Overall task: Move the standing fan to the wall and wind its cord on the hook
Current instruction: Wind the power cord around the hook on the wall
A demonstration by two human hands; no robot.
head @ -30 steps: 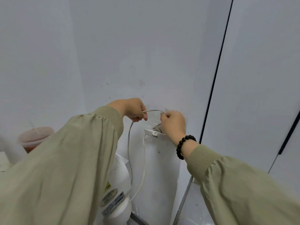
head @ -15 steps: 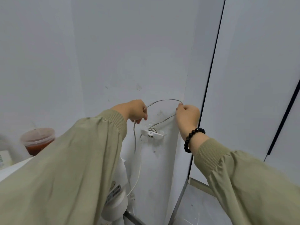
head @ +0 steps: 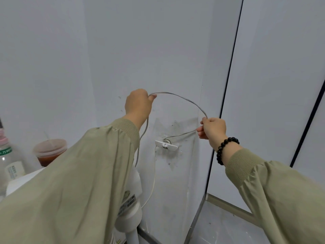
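As left hand (head: 139, 104) and right hand (head: 213, 128) pinch cord (head: 185, 99), strand at hook (head: 166, 144)

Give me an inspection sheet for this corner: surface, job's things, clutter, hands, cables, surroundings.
Surface: white wall, scuffed in its lower part.
Job's things: hook on the wall, cord looped at it; standing fan below, partly hidden by the left sleeve.
Clutter: lidded cup with red contents; plastic bottle; both at left.
Hands: left hand grips the cord; right hand pinches it.
Cables: cord arcs between both hands, runs to the hook, hangs toward the fan.
Surroundings: pale panels with dark seams at right; floor below.
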